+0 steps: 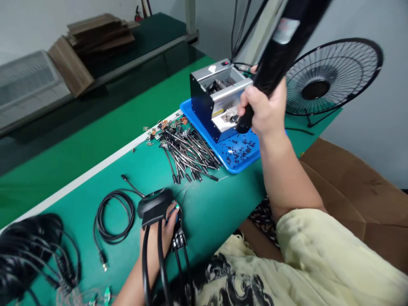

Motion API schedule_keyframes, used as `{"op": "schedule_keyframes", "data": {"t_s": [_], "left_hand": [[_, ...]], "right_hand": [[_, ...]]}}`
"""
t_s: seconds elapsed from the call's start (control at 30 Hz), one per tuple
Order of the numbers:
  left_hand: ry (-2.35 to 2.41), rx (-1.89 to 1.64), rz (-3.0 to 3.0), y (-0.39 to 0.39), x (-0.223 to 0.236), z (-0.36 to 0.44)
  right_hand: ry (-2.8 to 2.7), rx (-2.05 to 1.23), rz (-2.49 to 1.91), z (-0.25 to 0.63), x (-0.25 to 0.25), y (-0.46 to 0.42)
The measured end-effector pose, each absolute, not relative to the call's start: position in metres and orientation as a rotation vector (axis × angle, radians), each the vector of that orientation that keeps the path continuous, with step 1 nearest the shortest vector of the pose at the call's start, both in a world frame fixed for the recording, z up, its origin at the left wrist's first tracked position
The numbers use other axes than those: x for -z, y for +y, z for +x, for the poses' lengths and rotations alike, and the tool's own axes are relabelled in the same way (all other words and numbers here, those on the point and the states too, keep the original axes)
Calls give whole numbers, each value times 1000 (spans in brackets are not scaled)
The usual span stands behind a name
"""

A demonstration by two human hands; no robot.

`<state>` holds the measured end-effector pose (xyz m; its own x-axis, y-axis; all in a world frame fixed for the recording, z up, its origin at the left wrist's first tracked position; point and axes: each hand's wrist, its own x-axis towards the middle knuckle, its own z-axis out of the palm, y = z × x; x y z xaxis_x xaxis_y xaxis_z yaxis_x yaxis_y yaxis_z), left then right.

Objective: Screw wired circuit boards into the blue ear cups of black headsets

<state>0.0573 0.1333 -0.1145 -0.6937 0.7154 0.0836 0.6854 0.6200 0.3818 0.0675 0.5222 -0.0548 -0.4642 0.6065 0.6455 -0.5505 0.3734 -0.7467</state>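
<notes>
My right hand [266, 104] is closed around a long, thick black bar [277, 55] with a silver label, raised in front of a small metal machine [219, 95]. Low in the view, my left hand [168, 227] is partly covered by a rounded black device [155, 203] with thick black cables. Its fingers are bent together near a small blue and black piece, but what they hold is hidden. Just beyond lies a pile of short cables [188, 153] with dark plug ends. A coiled black cable [114, 216] rests left of the left hand.
The machine stands in a blue tray [234, 170] strewn with small black scraps. A black desk fan [318, 85] is behind at the right. Bundled black cables [32, 250] fill the table's left corner. Brown boards [98, 36] are stacked on the far bench.
</notes>
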Motion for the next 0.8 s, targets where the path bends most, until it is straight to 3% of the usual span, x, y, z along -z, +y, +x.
{"op": "schedule_keyframes", "data": {"t_s": [0.23,0.57,0.8], "left_hand": [[2827,-530,1170,137,118,59],[2817,-585,1210,137,116,59],[2788,-506,1153,139,115,63]], "right_hand": [[-1370,-1079,-61,64,46,520],[-1441,-1186,-265,48,44,543],[-1345,-1508,-186,96,38,447]]}}
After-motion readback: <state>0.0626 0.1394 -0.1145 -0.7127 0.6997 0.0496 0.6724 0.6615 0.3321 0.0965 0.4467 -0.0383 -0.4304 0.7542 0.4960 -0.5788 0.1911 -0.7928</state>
